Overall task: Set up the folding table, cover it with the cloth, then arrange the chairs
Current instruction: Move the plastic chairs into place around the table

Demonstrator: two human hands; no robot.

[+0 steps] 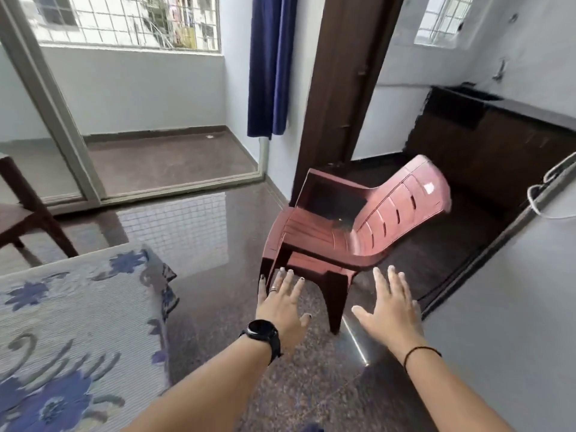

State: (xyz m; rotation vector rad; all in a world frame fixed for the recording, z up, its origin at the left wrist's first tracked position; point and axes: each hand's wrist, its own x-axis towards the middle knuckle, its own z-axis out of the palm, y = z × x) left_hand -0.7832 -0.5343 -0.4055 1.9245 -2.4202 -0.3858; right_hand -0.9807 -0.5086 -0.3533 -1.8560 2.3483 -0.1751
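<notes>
A reddish-brown plastic chair [352, 226] stands on the polished floor in the middle of the view, its back leaning toward the right. My left hand [282, 302], with a ring and a black watch on the wrist, stretches out with straight spread fingers just short of the chair's front left leg. My right hand [391, 310] is also spread flat, just below the seat's right edge, holding nothing. The table at lower left is covered by a pale cloth with blue flowers [74, 332].
A dark wooden chair [21, 210] stands at the far left. Behind are a sliding glass door [62, 129], a blue curtain [269, 63] and a dark wooden door [339, 88]. A dark counter [498, 132] and a white wall [514, 291] lie to the right.
</notes>
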